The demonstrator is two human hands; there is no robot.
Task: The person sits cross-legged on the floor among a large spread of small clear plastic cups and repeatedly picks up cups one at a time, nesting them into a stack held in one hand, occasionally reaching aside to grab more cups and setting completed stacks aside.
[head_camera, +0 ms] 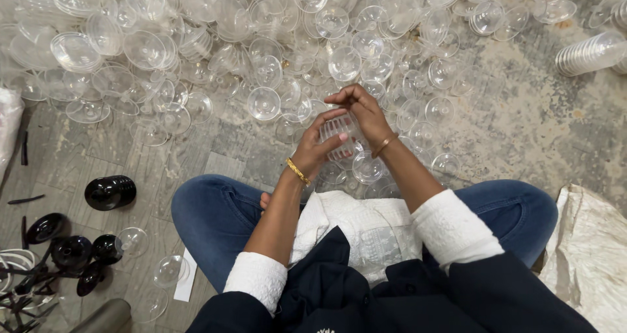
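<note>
I sit cross-legged on the floor in blue jeans. Both hands meet in front of my knees around a short stack of clear plastic lids (338, 137). My left hand (319, 143) cups the stack from below and the left, a gold bangle on its wrist. My right hand (362, 111) closes over the stack from above and the right, also with a bangle. A wide heap of loose clear plastic lids (261, 52) covers the floor just beyond my hands.
A long nested stack of clear lids (591, 53) lies at the far right. Black plastic pieces and a black stack (110, 192) sit at the lower left. A white woven sack (588, 248) lies at the right, and white cloth at the left edge.
</note>
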